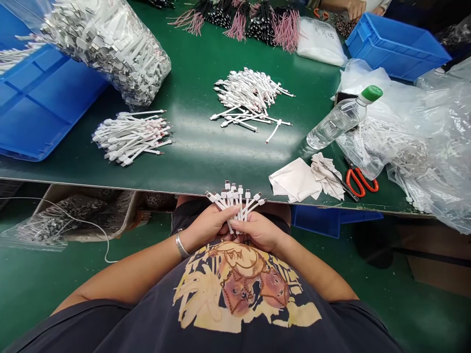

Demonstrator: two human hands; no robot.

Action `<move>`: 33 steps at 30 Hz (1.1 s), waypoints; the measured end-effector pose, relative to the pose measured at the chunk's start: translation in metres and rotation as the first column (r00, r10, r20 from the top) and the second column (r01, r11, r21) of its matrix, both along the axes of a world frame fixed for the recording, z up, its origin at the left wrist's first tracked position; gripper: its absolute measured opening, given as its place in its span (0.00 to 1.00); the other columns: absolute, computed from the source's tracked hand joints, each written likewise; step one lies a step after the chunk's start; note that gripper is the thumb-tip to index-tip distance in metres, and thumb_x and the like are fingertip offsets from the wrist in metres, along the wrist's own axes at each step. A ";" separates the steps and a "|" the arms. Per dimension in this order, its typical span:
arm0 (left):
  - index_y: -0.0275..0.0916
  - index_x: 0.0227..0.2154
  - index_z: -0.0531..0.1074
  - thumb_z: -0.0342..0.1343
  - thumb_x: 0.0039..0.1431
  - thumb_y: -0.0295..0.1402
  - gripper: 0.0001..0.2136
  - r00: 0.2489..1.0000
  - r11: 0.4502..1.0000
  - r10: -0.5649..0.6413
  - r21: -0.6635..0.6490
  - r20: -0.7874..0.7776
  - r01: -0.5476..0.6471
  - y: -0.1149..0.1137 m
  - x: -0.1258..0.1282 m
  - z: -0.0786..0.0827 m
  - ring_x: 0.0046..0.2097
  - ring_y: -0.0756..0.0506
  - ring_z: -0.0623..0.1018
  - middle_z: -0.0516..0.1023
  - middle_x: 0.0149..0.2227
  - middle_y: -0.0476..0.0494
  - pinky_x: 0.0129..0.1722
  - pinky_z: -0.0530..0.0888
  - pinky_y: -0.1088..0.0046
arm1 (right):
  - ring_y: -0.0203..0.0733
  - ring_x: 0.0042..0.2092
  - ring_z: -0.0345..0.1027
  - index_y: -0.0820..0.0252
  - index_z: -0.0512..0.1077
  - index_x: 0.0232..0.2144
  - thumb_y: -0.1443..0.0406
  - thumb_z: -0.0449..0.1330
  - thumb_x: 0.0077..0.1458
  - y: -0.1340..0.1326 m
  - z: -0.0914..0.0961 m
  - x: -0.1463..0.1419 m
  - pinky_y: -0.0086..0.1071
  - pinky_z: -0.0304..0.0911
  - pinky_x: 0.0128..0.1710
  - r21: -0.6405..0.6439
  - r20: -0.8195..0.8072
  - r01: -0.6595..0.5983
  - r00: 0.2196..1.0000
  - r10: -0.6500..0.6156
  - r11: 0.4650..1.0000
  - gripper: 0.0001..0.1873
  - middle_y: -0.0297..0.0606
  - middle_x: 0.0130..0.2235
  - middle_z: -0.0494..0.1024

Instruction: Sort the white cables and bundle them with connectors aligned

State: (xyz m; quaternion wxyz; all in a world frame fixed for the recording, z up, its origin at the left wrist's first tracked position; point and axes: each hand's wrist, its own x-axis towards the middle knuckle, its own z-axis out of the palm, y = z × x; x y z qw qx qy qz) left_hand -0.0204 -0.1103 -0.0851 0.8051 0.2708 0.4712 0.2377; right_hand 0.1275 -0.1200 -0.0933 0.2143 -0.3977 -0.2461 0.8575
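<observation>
Close to my body, just off the table's front edge, both hands grip one fanned bunch of short white USB cables (234, 197). Their plugs with metal tips point up and away from me. My left hand (211, 220) is closed around the bunch from the left, thumb across the cables. From the other side my right hand (259, 229) pinches the lower part, its thumb on the cables. The lower cable ends are partly hidden by my fingers. On the table lie a neat pile of similar cables (130, 136) at left and a looser heap (248, 93) in the middle.
A stuffed clear bag of connectors (114, 49) leans on a blue crate (40, 103). At right are a water bottle (336, 122), cloths (294, 180), red-handled scissors (360, 182) and plastic bags (434, 127). Behind are black-and-pink wire bundles (237, 22), a blue bin (395, 46) and another person's hand (355, 9).
</observation>
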 end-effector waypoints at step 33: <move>0.33 0.43 0.71 0.48 0.59 0.28 0.12 0.386 -0.417 0.333 0.233 -0.860 0.879 0.006 -0.032 0.065 0.53 0.38 0.69 0.76 0.46 0.35 0.60 0.52 0.51 | 0.40 0.40 0.62 0.63 0.71 0.34 0.50 0.51 0.58 0.000 0.017 -0.012 0.34 0.60 0.41 0.608 0.188 -0.356 0.933 0.307 0.710 0.22 0.39 0.35 0.71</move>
